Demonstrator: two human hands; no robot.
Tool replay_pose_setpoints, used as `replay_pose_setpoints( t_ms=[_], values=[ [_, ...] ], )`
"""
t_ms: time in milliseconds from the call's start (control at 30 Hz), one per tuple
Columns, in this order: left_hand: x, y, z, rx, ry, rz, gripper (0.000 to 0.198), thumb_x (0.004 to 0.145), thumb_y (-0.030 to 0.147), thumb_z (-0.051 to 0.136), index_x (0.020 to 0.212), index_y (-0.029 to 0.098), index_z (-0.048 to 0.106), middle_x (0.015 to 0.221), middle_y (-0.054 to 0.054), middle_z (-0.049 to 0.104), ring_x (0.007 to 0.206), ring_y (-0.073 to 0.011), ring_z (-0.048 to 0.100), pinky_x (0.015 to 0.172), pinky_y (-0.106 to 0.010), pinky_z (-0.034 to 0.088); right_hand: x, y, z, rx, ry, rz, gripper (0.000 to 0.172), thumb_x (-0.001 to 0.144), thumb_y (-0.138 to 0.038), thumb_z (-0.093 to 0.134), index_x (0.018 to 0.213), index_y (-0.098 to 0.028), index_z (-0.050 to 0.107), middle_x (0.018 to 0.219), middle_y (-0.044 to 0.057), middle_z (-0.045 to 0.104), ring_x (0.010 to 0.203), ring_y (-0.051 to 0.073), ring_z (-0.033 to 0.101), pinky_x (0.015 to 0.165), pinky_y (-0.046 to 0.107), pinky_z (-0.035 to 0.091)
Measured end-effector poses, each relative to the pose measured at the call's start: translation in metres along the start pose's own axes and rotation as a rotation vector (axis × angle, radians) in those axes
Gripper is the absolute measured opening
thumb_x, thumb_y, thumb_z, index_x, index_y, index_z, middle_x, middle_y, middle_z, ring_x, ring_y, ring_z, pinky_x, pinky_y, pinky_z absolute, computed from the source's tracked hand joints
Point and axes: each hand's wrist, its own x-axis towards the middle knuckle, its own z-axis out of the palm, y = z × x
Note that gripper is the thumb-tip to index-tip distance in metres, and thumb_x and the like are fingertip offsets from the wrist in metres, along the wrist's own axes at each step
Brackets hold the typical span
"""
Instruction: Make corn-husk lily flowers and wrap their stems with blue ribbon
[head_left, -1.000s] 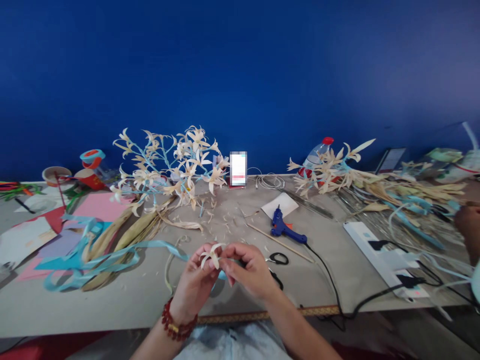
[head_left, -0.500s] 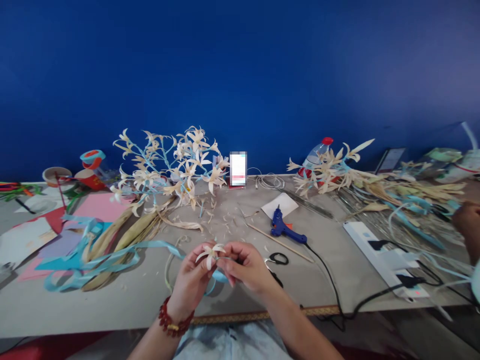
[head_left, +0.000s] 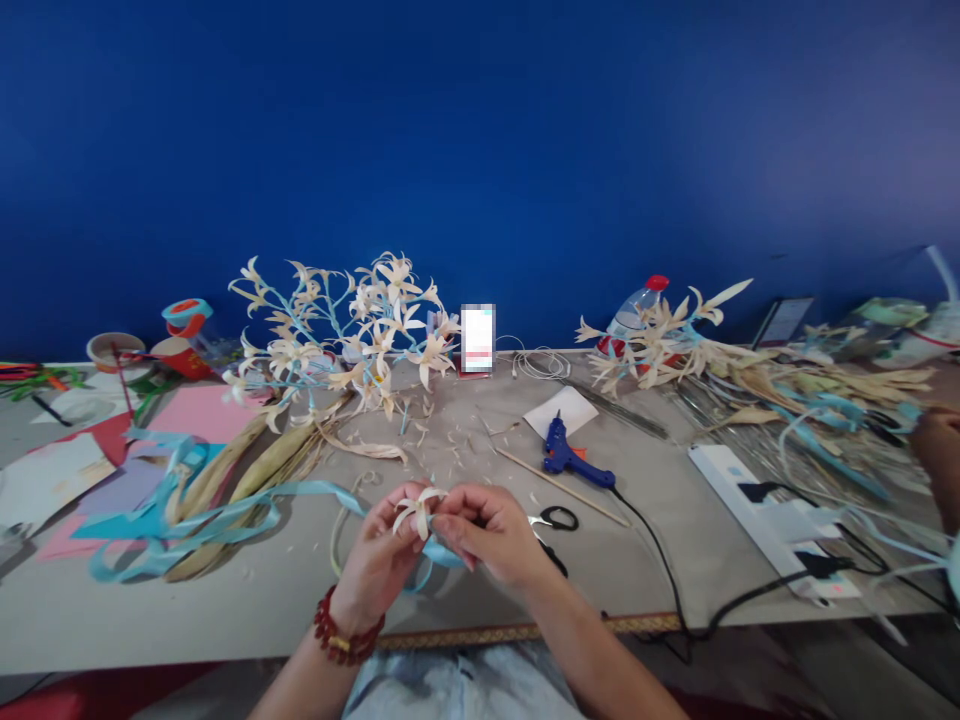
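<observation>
A small cream flower [head_left: 421,512] with pointed petals is held between my two hands above the near edge of the table. My left hand [head_left: 382,545], with a red bead bracelet at the wrist, is closed on the flower from the left. Thumb and fingers of my right hand [head_left: 487,530] pinch at the flower's base; its stem is mostly hidden there. A light blue ribbon [head_left: 444,554] hangs just under my fingers. Right of my right hand lie scissors [head_left: 559,518], partly covered by it.
A blue glue gun [head_left: 574,455] rests beside a thin wooden stick [head_left: 562,487]. Several finished flower sprays [head_left: 330,330] stand at the back left. A white power strip [head_left: 769,520] with black cords lies right, near another person's hand [head_left: 937,450]. Dried husks [head_left: 277,465] lie left.
The flower has turned slightly in my fingers, and my left hand has shifted a little. Both hands keep their grip close together.
</observation>
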Motion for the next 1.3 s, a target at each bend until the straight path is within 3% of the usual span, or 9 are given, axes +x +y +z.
replay_pose_setpoints(
  t_ms=[267,433,667,800,967,1167,1300],
  values=[
    [0.0,0.001,-0.002,-0.044,-0.024,-0.05,0.021,0.065,0.021,0.081,0.073,0.015,0.063,0.073,0.002,0.053,0.055,-0.0042,0.038,0.05,-0.013,0.032,-0.001,-0.001,-0.002,-0.057,-0.045,0.054,0.03,0.078,-0.043,0.07,0.071,-0.016,0.059,0.046,-0.008,0.046,0.037,0.004,0.035,0.038,0.017,0.025],
    [0.0,0.0,0.0,-0.026,-0.013,-0.028,0.024,0.064,0.023,0.083,0.072,0.015,0.062,0.076,0.002,0.053,0.055,-0.0042,0.039,0.049,-0.014,0.033,-0.003,-0.003,0.001,-0.143,-0.029,0.003,0.031,0.081,-0.044,0.066,0.07,-0.017,0.056,0.046,-0.009,0.041,0.037,0.004,0.033,0.038,0.017,0.025],
    [-0.002,-0.002,0.003,0.037,0.049,0.055,0.021,0.068,0.02,0.08,0.081,0.017,0.065,0.081,0.0,0.059,0.065,-0.0074,0.051,0.059,-0.016,0.042,-0.005,-0.007,0.002,-0.663,0.123,-0.343,0.017,0.088,-0.032,0.056,0.081,-0.019,0.064,0.064,-0.002,0.063,0.053,0.01,0.05,0.052,0.021,0.035],
    [-0.001,-0.002,0.002,0.11,0.1,0.108,0.018,0.068,0.019,0.08,0.079,0.017,0.066,0.08,-0.001,0.061,0.072,-0.0104,0.055,0.067,-0.019,0.046,-0.006,-0.008,0.001,-0.956,0.149,-0.466,0.014,0.09,-0.027,0.053,0.083,-0.021,0.063,0.067,0.001,0.066,0.059,0.014,0.056,0.059,0.025,0.037],
    [0.006,-0.003,0.002,0.13,0.152,0.144,0.018,0.069,0.022,0.079,0.081,0.018,0.068,0.076,0.0,0.062,0.069,-0.01,0.055,0.066,-0.019,0.045,-0.002,-0.001,-0.006,-1.206,0.182,-0.574,0.014,0.092,-0.024,0.05,0.085,-0.021,0.061,0.071,0.005,0.068,0.064,0.016,0.059,0.064,0.027,0.037],
    [0.02,-0.003,-0.001,0.248,0.176,0.271,0.017,0.071,0.025,0.078,0.083,0.018,0.069,0.074,0.001,0.062,0.061,-0.0082,0.048,0.059,-0.019,0.043,0.012,-0.002,-0.013,-1.174,0.167,-0.614,0.014,0.092,-0.024,0.05,0.086,-0.021,0.062,0.074,0.005,0.069,0.064,0.017,0.059,0.064,0.027,0.037],
    [0.032,0.0,-0.006,0.358,0.119,0.321,0.013,0.075,0.026,0.075,0.081,0.017,0.068,0.072,0.0,0.06,0.058,-0.0082,0.046,0.058,-0.019,0.041,0.021,-0.006,-0.016,-1.038,0.165,-0.521,0.017,0.093,-0.029,0.052,0.083,-0.02,0.064,0.069,0.003,0.067,0.062,0.015,0.056,0.062,0.026,0.037]
  ],
)
